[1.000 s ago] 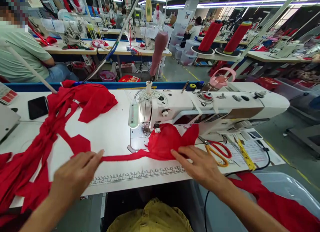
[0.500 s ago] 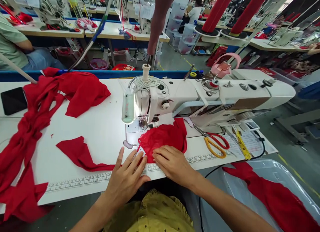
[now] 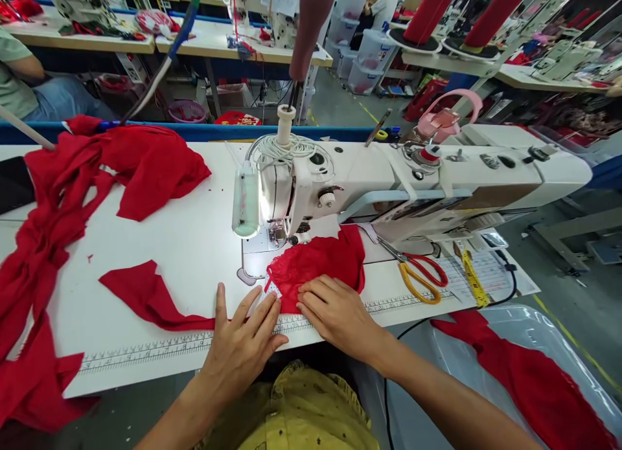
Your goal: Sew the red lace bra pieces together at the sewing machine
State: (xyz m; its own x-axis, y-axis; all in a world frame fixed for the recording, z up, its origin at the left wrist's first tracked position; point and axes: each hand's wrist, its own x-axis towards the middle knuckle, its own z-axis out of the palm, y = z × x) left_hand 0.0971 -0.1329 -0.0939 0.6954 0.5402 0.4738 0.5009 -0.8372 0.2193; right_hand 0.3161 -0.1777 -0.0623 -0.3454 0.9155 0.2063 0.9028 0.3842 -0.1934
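A red lace-edged fabric piece (image 3: 318,259) lies in front of the sewing machine's needle area (image 3: 278,233). My right hand (image 3: 337,314) rests on its near edge, fingers together and bent, gripping the cloth. My left hand (image 3: 245,337) lies flat with fingers spread, its fingertips beside the piece's left corner and over a small white patterned label (image 3: 273,288). Under that hand runs a narrow tail of a red fabric strip (image 3: 150,298), which stretches away to the left. My left thumb points right, near the ruler tape (image 3: 146,351) on the table's front edge.
Scissors (image 3: 420,278) with red and yellow handles lie right of the fabric, near a yellow measuring tape (image 3: 471,278). A heap of red cloth (image 3: 53,223) covers the table's left side. A clear plastic bin (image 3: 451,366) with red cloth stands low right. Another person (image 3: 29,81) sits far left.
The camera view has shifted slightly. My left hand has eased a little left, fingers spread somewhat wider. The right hand and the lace piece stay nearly in place.
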